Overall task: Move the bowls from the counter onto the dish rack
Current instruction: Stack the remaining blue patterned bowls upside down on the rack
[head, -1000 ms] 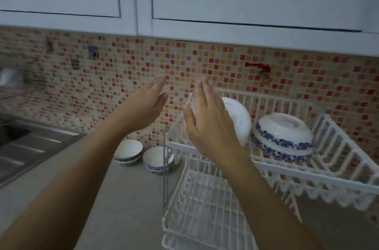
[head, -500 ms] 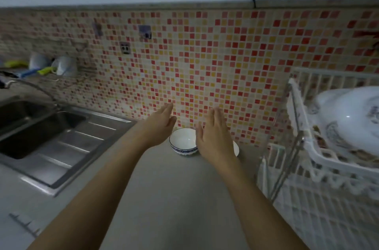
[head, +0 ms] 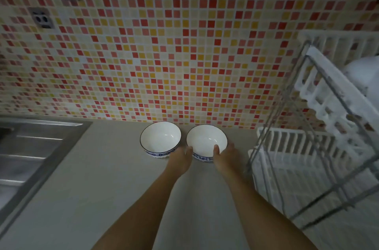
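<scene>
Two white bowls with blue-patterned rims stand side by side on the grey counter [head: 114,178] against the mosaic wall: a left bowl [head: 160,139] and a right bowl [head: 205,139]. My right hand [head: 226,156] grips the right bowl's near right side, thumb hooked over the rim into it. My left hand [head: 180,159] sits in the gap between the bowls, its thumb against the right bowl's left rim; its fingers are hidden. The white two-tier dish rack [head: 320,96] rises at the right, with an upturned white bowl [head: 365,77] on its upper tier.
A steel sink with a ribbed drainboard [head: 30,159] fills the left side. The rack's metal legs [head: 272,126] and its lower tier [head: 297,147] stand close to the right of the bowls. Two small wall fittings [head: 42,19] are on the tiles at the upper left.
My head has tilted down and closer to the counter. Both hands have dropped from the air in front of the wall onto the right bowl and closed around it.
</scene>
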Motion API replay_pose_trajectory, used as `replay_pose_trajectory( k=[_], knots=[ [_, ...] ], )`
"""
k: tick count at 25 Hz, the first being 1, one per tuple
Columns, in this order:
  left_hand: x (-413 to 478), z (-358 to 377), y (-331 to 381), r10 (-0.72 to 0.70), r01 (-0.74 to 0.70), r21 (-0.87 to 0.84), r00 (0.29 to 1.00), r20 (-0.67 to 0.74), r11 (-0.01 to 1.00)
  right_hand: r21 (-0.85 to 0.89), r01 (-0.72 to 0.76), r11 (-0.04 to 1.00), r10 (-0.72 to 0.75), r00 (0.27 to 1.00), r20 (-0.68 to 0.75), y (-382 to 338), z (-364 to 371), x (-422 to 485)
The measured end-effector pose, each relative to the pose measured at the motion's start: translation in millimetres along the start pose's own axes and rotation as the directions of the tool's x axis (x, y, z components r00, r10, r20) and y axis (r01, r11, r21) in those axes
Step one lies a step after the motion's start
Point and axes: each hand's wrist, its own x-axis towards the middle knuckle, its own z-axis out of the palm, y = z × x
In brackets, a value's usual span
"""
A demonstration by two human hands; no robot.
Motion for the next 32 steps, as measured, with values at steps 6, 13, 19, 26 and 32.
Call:
replay_pose_trajectory(
  k=[6,13,19,26,32],
  knots=[
    [44.2,35.2,-1.9,-0.193,0.206,-0.331,0.979,0.073,0.921,0.208,-0.113,0.972,0.075,0.981,0.181,23.7,37.2,32.4],
    [71.0,45.0,-16.8,-0.168,0.160,-0.538,0.985,0.035,0.828,0.439,-0.104,0.893,0.056,0.991,0.121,18.3,28.7,21.5],
    [-18.1,-48.7,40.0,0.013,-0.082,-0.491,0.990,-0.142,0.867,0.581,0.023,0.814,-0.110,0.987,0.115,-41.2,-56.0,-29.6],
    [-129.1,-138.8,101.1,0.332,-0.418,-0.462,0.907,-0.259,0.782,0.698,0.120,0.706,-0.290,0.948,0.130,-110.6,-158.5,-97.4],
    [-197.4,-151.5,173.9,0.420,-0.549,-0.510,0.835,-0.355,0.662,0.745,0.236,0.624,-0.488,0.862,0.136,-126.7,-267.0,-142.3]
  ],
)
